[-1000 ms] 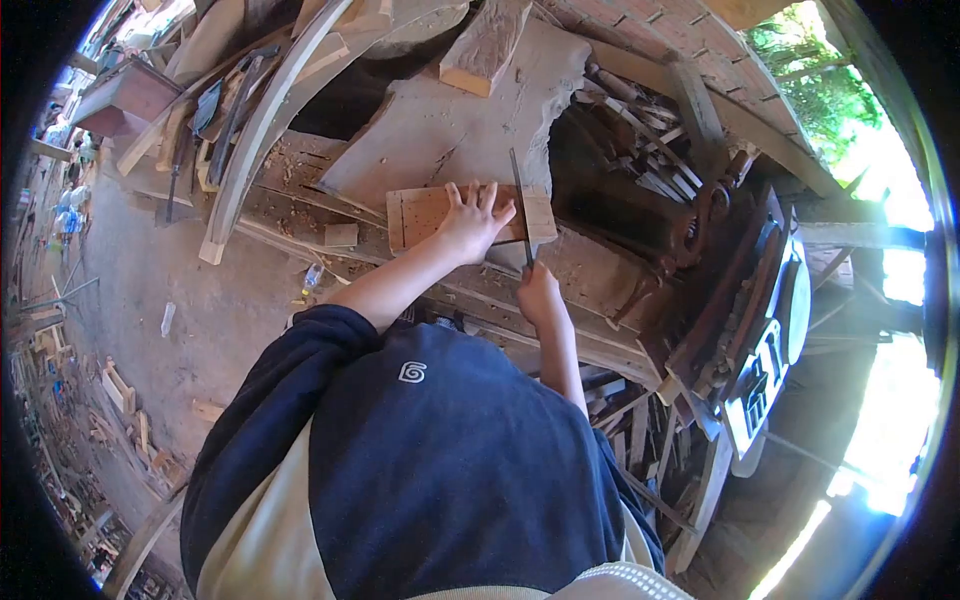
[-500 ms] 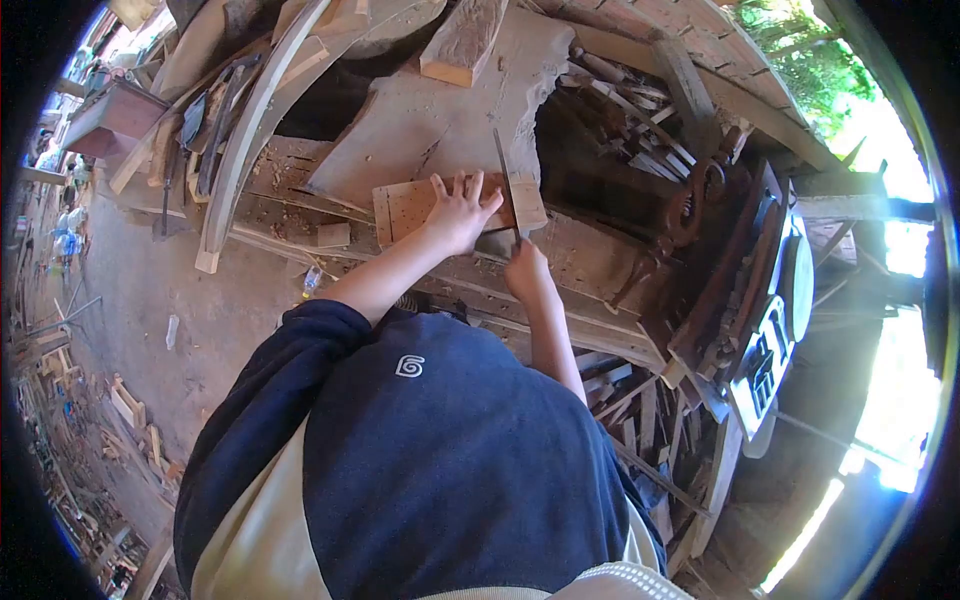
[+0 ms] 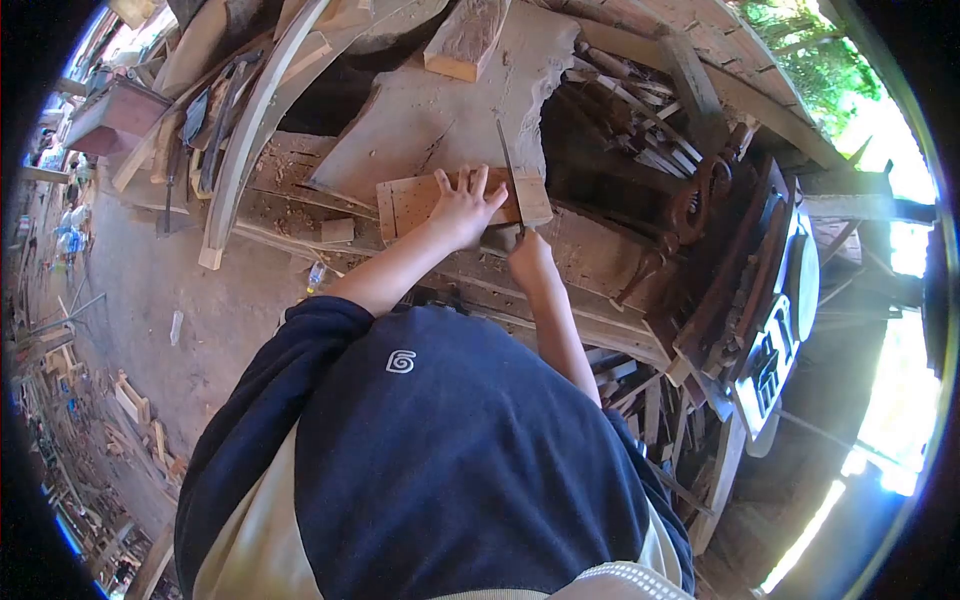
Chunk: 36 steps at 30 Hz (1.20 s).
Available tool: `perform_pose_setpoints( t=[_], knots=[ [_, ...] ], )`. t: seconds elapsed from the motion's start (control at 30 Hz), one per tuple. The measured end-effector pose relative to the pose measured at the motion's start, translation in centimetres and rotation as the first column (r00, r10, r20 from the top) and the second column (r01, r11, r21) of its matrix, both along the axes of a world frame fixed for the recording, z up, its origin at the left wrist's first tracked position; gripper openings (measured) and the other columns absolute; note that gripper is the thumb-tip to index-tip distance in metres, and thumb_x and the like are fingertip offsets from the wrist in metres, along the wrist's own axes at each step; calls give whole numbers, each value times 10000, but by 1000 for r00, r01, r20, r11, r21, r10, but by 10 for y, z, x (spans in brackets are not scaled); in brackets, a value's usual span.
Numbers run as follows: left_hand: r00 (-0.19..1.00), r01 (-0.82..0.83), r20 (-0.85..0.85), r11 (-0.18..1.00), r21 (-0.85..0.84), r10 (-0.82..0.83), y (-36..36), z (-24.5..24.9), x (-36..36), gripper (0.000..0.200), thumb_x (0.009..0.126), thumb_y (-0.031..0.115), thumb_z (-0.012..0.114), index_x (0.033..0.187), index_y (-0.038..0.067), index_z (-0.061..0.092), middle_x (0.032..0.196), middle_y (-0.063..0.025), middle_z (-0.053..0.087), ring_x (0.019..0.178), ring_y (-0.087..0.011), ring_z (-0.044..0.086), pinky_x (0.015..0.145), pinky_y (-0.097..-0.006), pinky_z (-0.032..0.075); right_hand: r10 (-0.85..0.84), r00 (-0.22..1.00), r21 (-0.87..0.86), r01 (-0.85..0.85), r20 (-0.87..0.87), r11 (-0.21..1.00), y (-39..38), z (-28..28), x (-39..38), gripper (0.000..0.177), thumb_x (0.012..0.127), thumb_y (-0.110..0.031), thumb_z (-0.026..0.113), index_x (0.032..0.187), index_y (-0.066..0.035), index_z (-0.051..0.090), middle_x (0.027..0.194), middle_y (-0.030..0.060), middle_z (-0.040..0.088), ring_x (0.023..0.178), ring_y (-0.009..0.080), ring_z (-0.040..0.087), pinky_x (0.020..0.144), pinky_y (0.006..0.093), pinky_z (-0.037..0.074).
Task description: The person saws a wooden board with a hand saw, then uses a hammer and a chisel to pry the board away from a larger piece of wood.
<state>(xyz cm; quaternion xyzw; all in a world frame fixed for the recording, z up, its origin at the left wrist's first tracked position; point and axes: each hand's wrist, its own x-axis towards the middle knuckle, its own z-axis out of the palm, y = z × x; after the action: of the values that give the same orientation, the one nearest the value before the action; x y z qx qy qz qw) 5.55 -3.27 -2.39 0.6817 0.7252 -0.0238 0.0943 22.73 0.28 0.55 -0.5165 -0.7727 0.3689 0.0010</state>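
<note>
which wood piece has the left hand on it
The flat board under the long thin tool; the left hand is spread on it. The thick block up top and the small offcut farther left have no hand on them.

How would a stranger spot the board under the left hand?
Find the large, pale slab with a ragged edge at the top middle. Near its lower edge, the left hand rests spread on the board. Unlike the irregular slab, this smaller piece is straight-sided, with small dark dots near its left end and a long thin tool crossing near its right.
</note>
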Motion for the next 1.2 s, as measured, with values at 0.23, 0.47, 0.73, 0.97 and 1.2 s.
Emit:
perform_pose_setpoints(
  t=[0.23, 0.47, 0.73, 0.97, 1.2],
  knots=[
    [1000, 21, 13, 994, -111, -20, 0, 40, -1, 869, 718, 204, 731, 1465, 126, 293, 1501, -287, 216, 1361, -511, 275, 977, -786, 229, -75, 992, -54, 81, 100, 995, -61, 19, 64, 216, 908, -136, 503, 1040, 21, 569, 971, 322, 630, 960, 492, 596, 809, 551, 478],
    [1000, 13, -27, 996, -84, -15, 1, 23, 0, 870, 727, 224, 731, 1470, 129, 290, 1519, -279, 181, 1371, -509, 250, 1002, -764, 228, -32, 998, 32, 31, 48, 999, -15, 2, 13, 224, 929, -129, 482, 1071, 26, 559, 953, 323, 633, 934, 499, 600, 803, 556, 481],
    [999, 36, 0, 988, -151, -37, -1, 48, 0, 805, 760, 193, 694, 1464, 135, 309, 1514, -274, 191, 1369, -501, 261, 1009, -757, 226, -161, 984, -36, 164, 72, 986, -69, 20, 59, 209, 901, -84, 450, 1039, 39, 548, 983, 345, 616, 997, 497, 585, 839, 539, 480],
    [1000, 20, -3, 998, -55, -21, 2, 20, -2, 792, 769, 178, 688, 1463, 139, 308, 1515, -267, 190, 1366, -499, 263, 1005, -762, 225, -17, 1000, 35, 17, -7, 999, -4, -2, 6, 268, 939, -177, 456, 1077, 21, 571, 973, 327, 627, 961, 500, 591, 831, 550, 476],
    [1000, 16, 11, 993, -121, -15, 1, 38, -2, 883, 703, 211, 752, 1461, 139, 306, 1507, -265, 204, 1368, -498, 258, 1005, -764, 224, -98, 993, -64, 102, 62, 993, -51, 20, 46, 255, 910, -124, 462, 1099, 13, 563, 994, 325, 626, 989, 492, 587, 846, 547, 472]
  ],
)
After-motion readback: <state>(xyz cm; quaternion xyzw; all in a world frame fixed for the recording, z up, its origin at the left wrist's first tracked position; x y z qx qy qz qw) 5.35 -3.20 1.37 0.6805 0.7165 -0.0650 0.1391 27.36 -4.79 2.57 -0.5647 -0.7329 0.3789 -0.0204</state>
